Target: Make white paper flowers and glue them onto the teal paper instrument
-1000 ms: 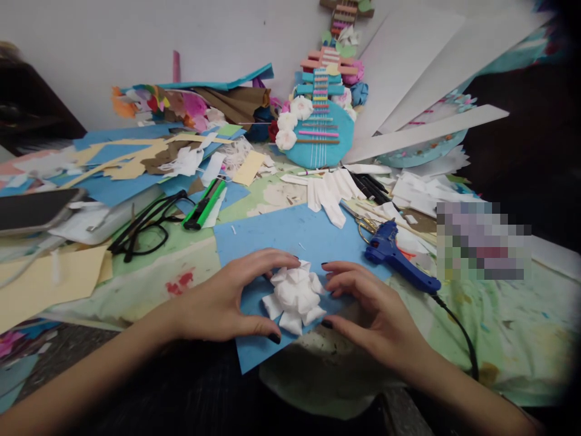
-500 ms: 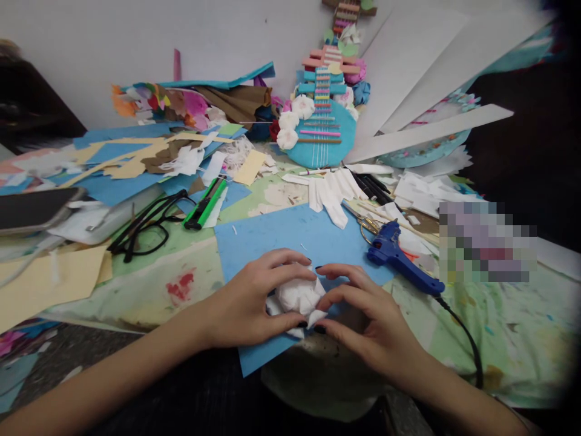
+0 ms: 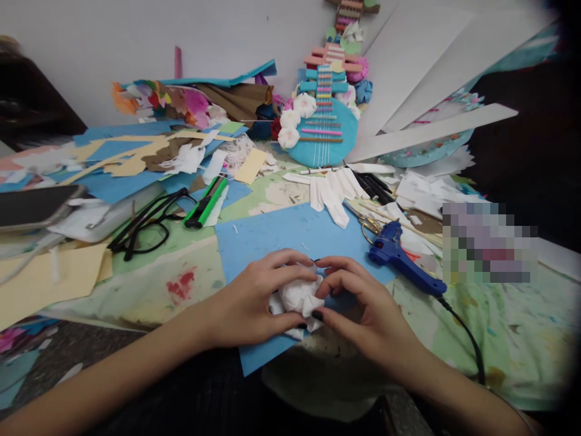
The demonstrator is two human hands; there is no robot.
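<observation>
A white paper flower (image 3: 297,297) with crumpled, folded petals sits over the near part of a blue sheet (image 3: 267,227). My left hand (image 3: 258,297) curves around its left side, fingers over the top and thumb along the near edge. From the right, my right hand (image 3: 363,306) pinches the flower's outer petal between thumb and index finger. The flower's underside is hidden. Right of the sheet lies a blue glue gun (image 3: 403,260), its black cord trailing toward me, beside gold-handled scissors (image 3: 370,225). White paper strips (image 3: 333,194) lie at the sheet's far edge.
Black glasses (image 3: 147,230), a green utility knife (image 3: 206,203) and a phone (image 3: 36,206) lie to the left. Paper scraps (image 3: 122,157) pile up behind them. A turquoise paper instrument (image 3: 327,133) with white flowers leans at the back wall. Black pens (image 3: 374,188) lie farther right.
My right thumb and index finger have closed in on the flower's right petal and bent it. My left hand stays around the flower.
</observation>
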